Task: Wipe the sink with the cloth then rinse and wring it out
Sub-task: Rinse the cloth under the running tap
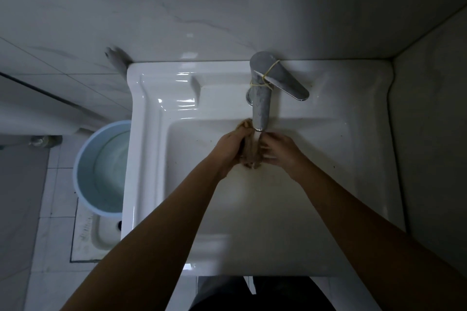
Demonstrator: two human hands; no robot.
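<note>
Cloth [250,151] hangs bunched between both hands directly under the faucet [260,111] spout, above the sink [156,159] basin. Off to the left a blue bucket [101,171] stands on the floor. Left hand [228,151] is closed around the cloth's left side; right hand [278,151] pinches its right side. Wiping looks finished; rinsing seems underway, though any water stream is hard to make out. Wringing appears still to come.

Dim, vignetted corners, wide-angle warp.
</note>
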